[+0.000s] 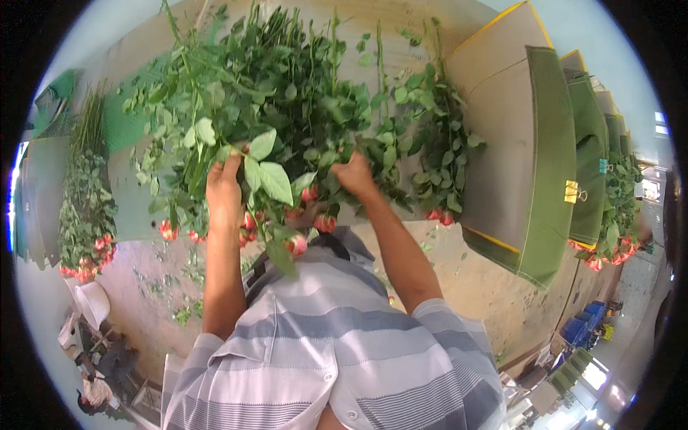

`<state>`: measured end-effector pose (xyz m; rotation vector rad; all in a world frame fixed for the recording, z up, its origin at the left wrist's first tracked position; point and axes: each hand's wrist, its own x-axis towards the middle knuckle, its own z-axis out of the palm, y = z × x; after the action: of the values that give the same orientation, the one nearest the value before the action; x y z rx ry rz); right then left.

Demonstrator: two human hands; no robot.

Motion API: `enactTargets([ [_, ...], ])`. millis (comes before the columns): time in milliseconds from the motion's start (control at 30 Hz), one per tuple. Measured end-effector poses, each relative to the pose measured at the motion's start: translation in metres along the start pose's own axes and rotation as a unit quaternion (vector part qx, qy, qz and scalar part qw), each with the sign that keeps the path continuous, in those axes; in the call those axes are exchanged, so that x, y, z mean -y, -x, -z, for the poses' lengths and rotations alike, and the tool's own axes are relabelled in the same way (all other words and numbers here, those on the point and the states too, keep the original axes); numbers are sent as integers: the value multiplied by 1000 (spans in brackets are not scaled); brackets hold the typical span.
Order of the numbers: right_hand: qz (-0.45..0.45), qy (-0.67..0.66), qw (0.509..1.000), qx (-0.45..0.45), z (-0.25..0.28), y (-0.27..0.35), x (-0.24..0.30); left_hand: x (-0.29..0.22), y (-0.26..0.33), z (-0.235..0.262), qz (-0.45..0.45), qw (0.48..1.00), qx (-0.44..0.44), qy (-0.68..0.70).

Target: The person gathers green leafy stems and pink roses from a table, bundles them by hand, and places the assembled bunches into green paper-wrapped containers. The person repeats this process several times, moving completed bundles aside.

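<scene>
A heap of roses (287, 107) lies on the desk (494, 136) straight in front of the person, blooms toward them, stems pointing away. Both hands are in its near edge: the left hand (223, 188) to the left, the right hand (352, 174) to the right. Another bunch (86, 215) lies well apart at the far left. To the right stand folded boards (552, 165), with more roses (616, 215) beyond them.
</scene>
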<state>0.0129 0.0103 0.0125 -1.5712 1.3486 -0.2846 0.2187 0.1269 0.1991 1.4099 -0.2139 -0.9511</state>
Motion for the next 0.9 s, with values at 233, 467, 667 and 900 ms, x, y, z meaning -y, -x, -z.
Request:
enactTargets([
  [233, -144, -222, 962, 72, 36, 7, 5, 9, -8, 2, 3, 1000, 23, 12],
  [467, 37, -138, 987, -76, 36, 26, 45, -7, -6, -1, -6, 1000, -8, -9],
  [667, 87, -109, 967, -211, 111, 75, 81, -8, -24, 29, 17, 1000, -2, -21],
  [900, -37, 246, 921, -300, 214, 60, 2, 6, -34, 44, -69, 974, -6, -217],
])
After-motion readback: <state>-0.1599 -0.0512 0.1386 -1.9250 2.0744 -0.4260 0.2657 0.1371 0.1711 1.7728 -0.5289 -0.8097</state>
